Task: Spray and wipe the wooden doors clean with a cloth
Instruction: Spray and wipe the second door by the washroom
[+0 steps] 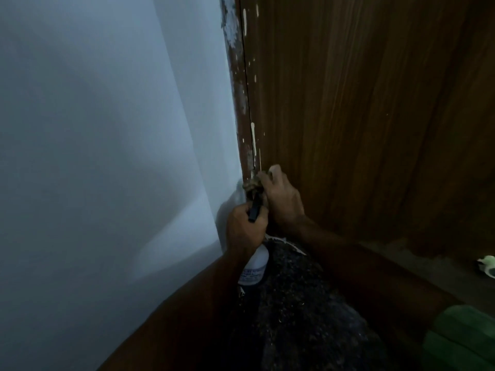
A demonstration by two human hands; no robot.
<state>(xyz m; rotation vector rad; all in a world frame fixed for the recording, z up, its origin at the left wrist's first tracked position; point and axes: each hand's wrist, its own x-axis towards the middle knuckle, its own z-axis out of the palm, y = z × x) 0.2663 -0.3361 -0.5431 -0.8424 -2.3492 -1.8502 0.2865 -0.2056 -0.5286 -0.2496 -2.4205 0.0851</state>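
A brown wooden door fills the right half of the view, its left frame edge flecked with white paint. My left hand grips the neck of a white spray bottle with a black trigger head, held low beside the frame. My right hand holds a crumpled brownish cloth and presses it against the lower edge of the door frame, just above the spray head.
A pale wall takes up the left side. A dark speckled floor lies below the hands. At the lower right sit a green object and a small pale item.
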